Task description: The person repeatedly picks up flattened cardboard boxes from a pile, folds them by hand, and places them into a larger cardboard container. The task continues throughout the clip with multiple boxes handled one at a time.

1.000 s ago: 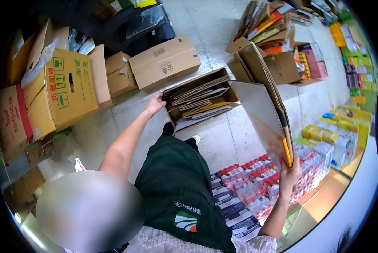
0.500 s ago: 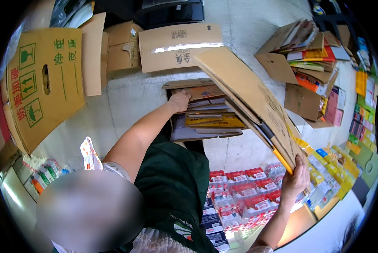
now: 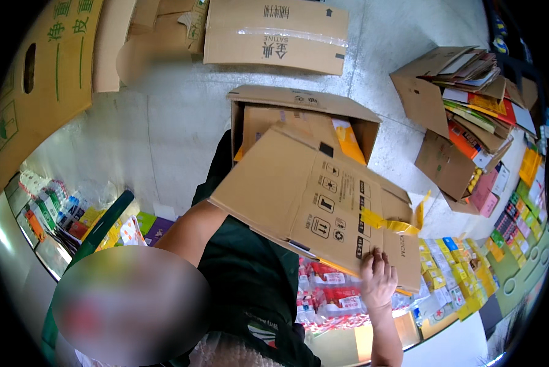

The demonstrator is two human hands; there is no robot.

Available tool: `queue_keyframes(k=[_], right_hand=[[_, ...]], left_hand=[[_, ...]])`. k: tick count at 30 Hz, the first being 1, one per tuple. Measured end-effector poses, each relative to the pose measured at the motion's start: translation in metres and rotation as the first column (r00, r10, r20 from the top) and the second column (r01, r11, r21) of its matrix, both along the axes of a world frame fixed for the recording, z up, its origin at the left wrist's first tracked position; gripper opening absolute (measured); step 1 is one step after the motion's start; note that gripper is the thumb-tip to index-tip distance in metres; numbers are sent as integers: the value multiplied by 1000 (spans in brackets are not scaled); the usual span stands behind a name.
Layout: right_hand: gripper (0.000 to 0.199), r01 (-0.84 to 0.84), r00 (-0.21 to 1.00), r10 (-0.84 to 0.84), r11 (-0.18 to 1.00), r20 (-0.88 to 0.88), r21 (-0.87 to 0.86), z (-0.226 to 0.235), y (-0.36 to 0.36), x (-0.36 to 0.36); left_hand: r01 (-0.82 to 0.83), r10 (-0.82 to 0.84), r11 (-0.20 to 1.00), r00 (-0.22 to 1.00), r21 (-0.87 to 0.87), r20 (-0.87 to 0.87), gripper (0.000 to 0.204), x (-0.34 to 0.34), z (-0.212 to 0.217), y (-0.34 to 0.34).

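My right hand point(image 3: 379, 277) grips the near right edge of a flattened cardboard box point(image 3: 286, 189), its fingers bent over the printed face. The flat sheet lies tilted across the front of an open cardboard box point(image 3: 305, 96). A loose strip of yellow tape point(image 3: 392, 221) curls up from the sheet's right part. Along the near edge runs a narrow orange strip point(image 3: 338, 269), partly covered, whose kind I cannot make out. My left forearm point(image 3: 192, 229) goes under the sheet, which hides my left hand. More folded cardboard point(image 3: 280, 119) stands inside the open box.
A closed, taped carton point(image 3: 277, 33) lies beyond the open box. At the right, another carton point(image 3: 418, 101) overflows with flattened packaging. A large yellow-brown carton point(image 3: 42, 92) stands at the left. Red-wrapped bottle packs point(image 3: 335, 296) and yellow packages point(image 3: 458, 269) sit on the near right side.
The flattened box has swung down and left, its printed face turned upward, covering my left hand, which was in the open box. My right hand has moved left and down with it. The view has shifted.
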State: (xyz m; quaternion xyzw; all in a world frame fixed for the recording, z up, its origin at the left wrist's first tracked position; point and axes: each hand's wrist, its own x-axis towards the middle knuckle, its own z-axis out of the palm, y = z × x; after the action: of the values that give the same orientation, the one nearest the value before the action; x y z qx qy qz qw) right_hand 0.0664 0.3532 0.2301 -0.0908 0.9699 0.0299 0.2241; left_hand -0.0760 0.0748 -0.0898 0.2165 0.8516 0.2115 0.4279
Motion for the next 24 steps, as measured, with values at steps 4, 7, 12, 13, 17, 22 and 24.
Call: queue_keyframes(k=[4, 7, 12, 13, 17, 22, 24], right_hand=[[21, -95, 995, 95, 995, -4, 44, -11, 16, 13], [22, -101, 994, 104, 989, -20, 112, -12, 13, -13], [26, -56, 994, 28, 955, 102, 292, -42, -9, -83], [27, -91, 989, 43, 930, 141, 357, -55, -23, -90], [29, -295, 912, 88, 818, 400, 493, -118, -89, -127], [30, -234, 899, -56, 777, 435, 584, -222, -188, -195], [32, -17, 930, -114, 936, 349, 351, -239, -209, -221]], left_hand=[[-7, 7, 1000, 1000, -20, 17, 47, 21, 2, -5], [-113, 107, 989, 992, 94, 69, 46, 25, -12, -20], [212, -205, 970, 976, -118, 68, 45, 2, 13, -20], [361, -356, 902, 932, -238, 65, 44, -2, 20, -20], [411, -392, 882, 911, -230, 127, 49, -15, 16, -20], [465, -451, 867, 885, -181, 116, 47, -28, 11, -24], [326, -312, 941, 940, -96, 136, 50, -30, 9, -34]])
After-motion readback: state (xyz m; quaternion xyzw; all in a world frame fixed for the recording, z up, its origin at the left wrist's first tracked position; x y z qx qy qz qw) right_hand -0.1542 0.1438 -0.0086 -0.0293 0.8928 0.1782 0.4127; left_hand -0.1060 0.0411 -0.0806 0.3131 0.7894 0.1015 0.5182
